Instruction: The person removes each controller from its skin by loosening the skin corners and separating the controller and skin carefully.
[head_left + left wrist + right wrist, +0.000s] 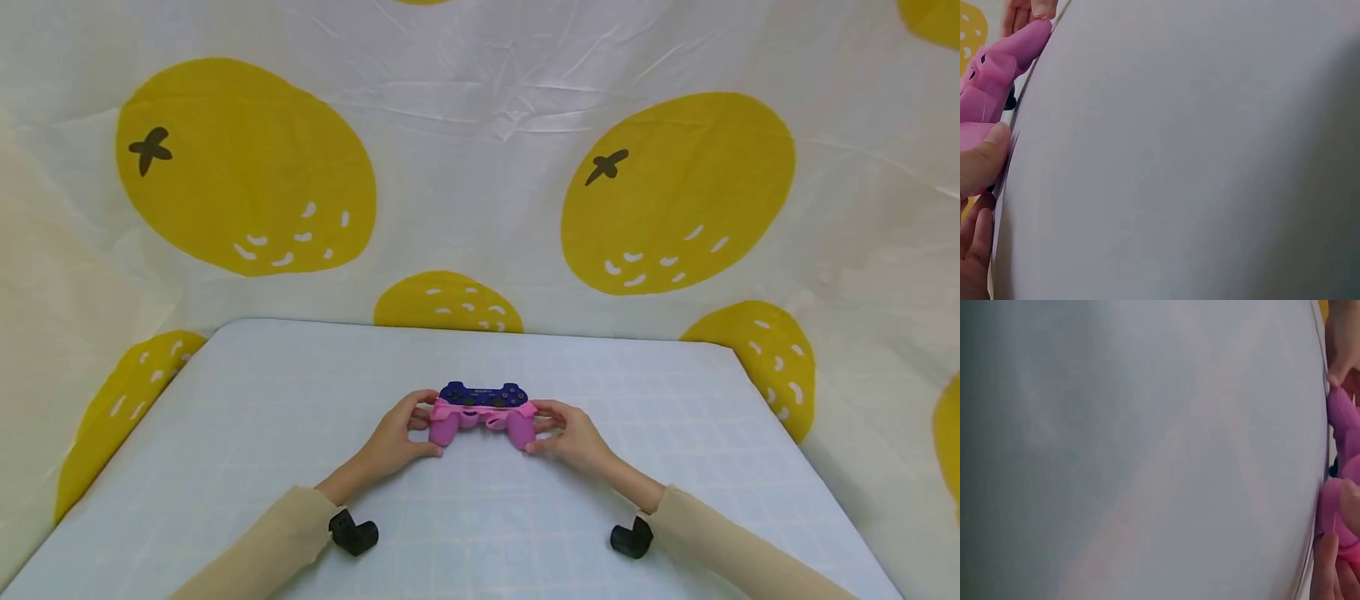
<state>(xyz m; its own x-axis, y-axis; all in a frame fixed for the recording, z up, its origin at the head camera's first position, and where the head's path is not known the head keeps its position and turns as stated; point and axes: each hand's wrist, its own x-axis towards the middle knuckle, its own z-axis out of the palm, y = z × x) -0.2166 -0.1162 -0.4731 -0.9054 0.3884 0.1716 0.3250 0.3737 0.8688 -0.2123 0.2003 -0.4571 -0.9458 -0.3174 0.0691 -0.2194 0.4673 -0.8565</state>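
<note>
Pink silicone cover (pixel 480 421), half on the blue controller (pixel 482 393), was pinched at both ends by the left hand (pixel 396 442) and right hand (pixel 573 437) on the pale surface (pixel 480 517).

Counter (pixel 480 533): lying pale blue-white with a faint grid pattern, rounded far corners, filling most of both wrist views.
Backdrop cloth (pixel 480 125): hanging wrinkled behind and beside the counter, showing large yellow fruit prints with white flecks.
Fruit prints (pixel 240 167): two bearing dark cross-shaped marks near the top.
</note>
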